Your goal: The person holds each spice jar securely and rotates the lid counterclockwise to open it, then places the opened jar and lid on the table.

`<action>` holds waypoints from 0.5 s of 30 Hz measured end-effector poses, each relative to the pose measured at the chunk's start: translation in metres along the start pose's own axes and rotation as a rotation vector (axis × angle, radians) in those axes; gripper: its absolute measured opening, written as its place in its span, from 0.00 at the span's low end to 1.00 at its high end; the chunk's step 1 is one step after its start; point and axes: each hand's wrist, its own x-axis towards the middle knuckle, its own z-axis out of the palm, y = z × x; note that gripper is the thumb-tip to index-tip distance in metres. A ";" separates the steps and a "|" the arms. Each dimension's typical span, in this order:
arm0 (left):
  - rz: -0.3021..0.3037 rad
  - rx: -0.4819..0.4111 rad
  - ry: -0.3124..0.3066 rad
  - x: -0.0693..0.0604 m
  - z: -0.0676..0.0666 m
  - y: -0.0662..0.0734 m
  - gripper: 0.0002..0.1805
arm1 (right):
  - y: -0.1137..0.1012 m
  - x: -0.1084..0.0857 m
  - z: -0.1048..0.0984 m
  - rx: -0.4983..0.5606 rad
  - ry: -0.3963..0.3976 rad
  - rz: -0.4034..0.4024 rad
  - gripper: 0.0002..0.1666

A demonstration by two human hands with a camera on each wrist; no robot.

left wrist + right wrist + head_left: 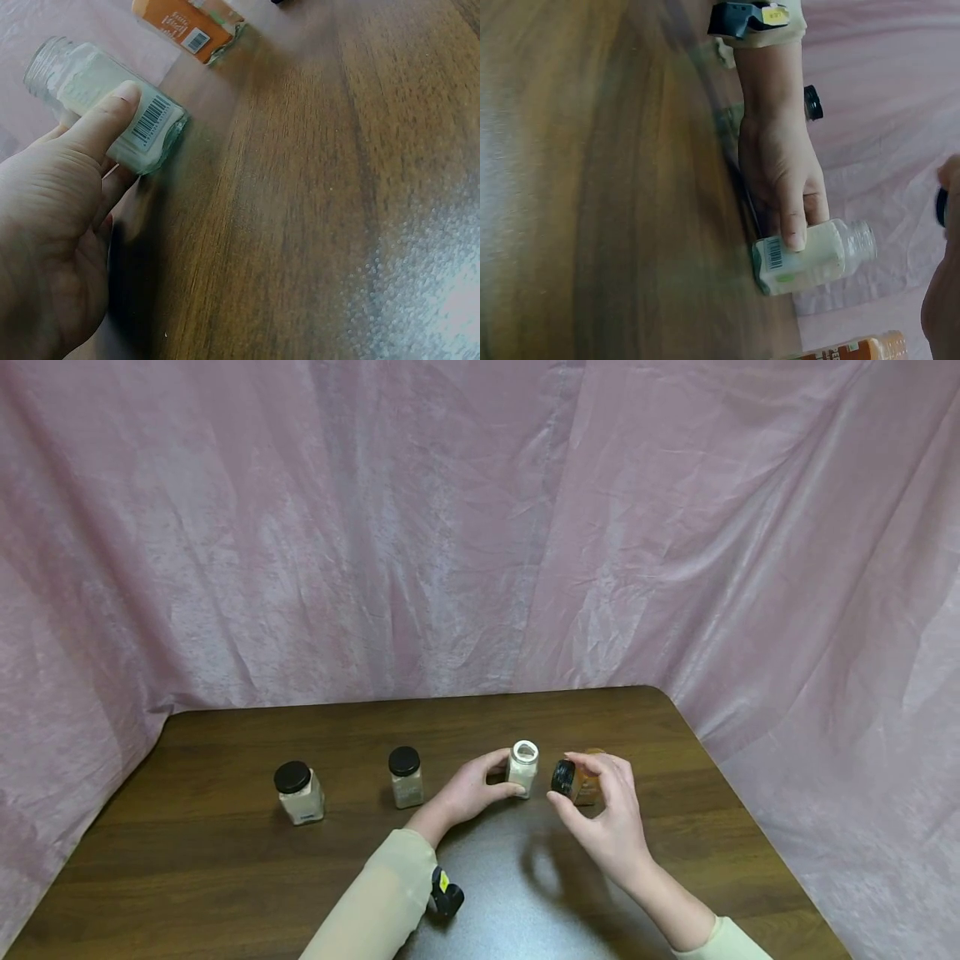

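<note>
My left hand (472, 788) grips an uncapped glass jar (522, 770) of pale contents, thumb on its near side. In the left wrist view the same jar (124, 109) shows its threaded neck and a barcode, with the left hand (60, 232) round it. Between thumb and fingertips, my right hand (611, 818) pinches a black lid (563, 777), turned on its side, to the right of that jar. Behind the right hand stands a jar with orange contents (587, 789), partly hidden; the right wrist view shows its open threaded neck (892, 345).
Two black-capped jars stand to the left on the wooden table (225, 860): one at the far left (302, 797), another (407, 781) nearer my left hand. A pink curtain (450, 527) hangs behind the table. A black wrist device (446, 895) sits at my left sleeve.
</note>
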 end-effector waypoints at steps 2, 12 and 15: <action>0.003 0.004 0.001 0.000 0.000 0.000 0.32 | 0.000 -0.003 -0.001 -0.043 -0.052 -0.006 0.34; 0.015 0.008 -0.007 0.000 -0.001 0.001 0.29 | 0.002 -0.018 0.004 -0.210 -0.226 -0.110 0.33; 0.014 0.027 -0.009 0.001 -0.001 0.001 0.29 | 0.003 -0.024 0.010 -0.295 -0.322 -0.076 0.31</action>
